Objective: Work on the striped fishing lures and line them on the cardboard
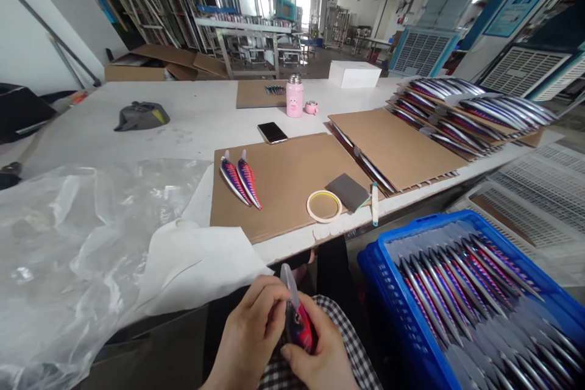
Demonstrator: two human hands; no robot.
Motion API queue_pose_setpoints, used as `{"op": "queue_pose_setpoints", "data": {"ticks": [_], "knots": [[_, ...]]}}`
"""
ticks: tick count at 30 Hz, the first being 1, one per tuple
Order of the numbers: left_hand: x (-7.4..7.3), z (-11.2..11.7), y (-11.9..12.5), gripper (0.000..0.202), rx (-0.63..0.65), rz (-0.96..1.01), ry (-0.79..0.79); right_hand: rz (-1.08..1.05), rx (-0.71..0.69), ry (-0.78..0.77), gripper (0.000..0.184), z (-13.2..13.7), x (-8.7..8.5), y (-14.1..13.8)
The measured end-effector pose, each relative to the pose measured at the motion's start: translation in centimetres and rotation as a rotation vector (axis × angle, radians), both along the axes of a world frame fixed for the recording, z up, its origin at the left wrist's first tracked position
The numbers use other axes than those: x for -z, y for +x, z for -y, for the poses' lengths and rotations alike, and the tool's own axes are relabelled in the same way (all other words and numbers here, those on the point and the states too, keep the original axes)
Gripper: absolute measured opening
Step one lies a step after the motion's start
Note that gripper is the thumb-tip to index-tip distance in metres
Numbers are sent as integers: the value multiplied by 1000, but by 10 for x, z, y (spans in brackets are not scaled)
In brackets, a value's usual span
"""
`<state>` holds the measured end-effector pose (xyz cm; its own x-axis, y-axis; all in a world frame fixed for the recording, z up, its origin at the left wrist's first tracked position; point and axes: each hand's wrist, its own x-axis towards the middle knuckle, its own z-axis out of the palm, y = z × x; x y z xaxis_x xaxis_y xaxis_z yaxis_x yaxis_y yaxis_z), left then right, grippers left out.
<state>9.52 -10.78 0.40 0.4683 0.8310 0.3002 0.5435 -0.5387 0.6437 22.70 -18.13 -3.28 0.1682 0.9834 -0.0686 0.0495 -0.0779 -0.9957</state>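
Both my hands hold one fishing lure low over my lap, below the table edge. The lure is purple and red with a clear plastic lip pointing up. My left hand wraps its fingers round the lure from the left. My right hand pinches its body from below and the right. Two finished lures of the same colours lie side by side on a cardboard sheet in front of me. A blue crate at my right holds several more lures.
On the cardboard lie a tape roll, a dark sanding block and a pen. Clear plastic sheeting covers the table's left. A phone, a pink bottle and stacked cardboard trays of lures sit farther back.
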Motion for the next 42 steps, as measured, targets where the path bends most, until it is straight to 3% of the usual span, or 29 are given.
{"op": "queue_pose_setpoints", "data": {"ticks": [4, 8, 14, 17, 22, 30, 42], "knots": [[-1, 1, 2, 16, -16, 36, -102, -78, -3, -13, 60, -2, -6, -1], [6, 5, 3, 14, -76, 248, -322, -147, -5, -35, 58, -5, -13, -2], [17, 5, -5, 14, 13, 551, -546, -125, 24, -27, 56, -7, -16, -2], [12, 5, -9, 13, 19, 595, -656, -79, 27, -50, 57, -7, -16, -2], [2, 7, -7, 19, -86, 606, -808, -4, 33, -57, 59, -5, -14, -3], [15, 6, 0, 14, -160, 647, -889, 147, 108, -51, 65, 0, -2, -5], [26, 8, 2, 18, -196, 548, -717, 223, 135, -19, 66, 3, 7, -5]]}}
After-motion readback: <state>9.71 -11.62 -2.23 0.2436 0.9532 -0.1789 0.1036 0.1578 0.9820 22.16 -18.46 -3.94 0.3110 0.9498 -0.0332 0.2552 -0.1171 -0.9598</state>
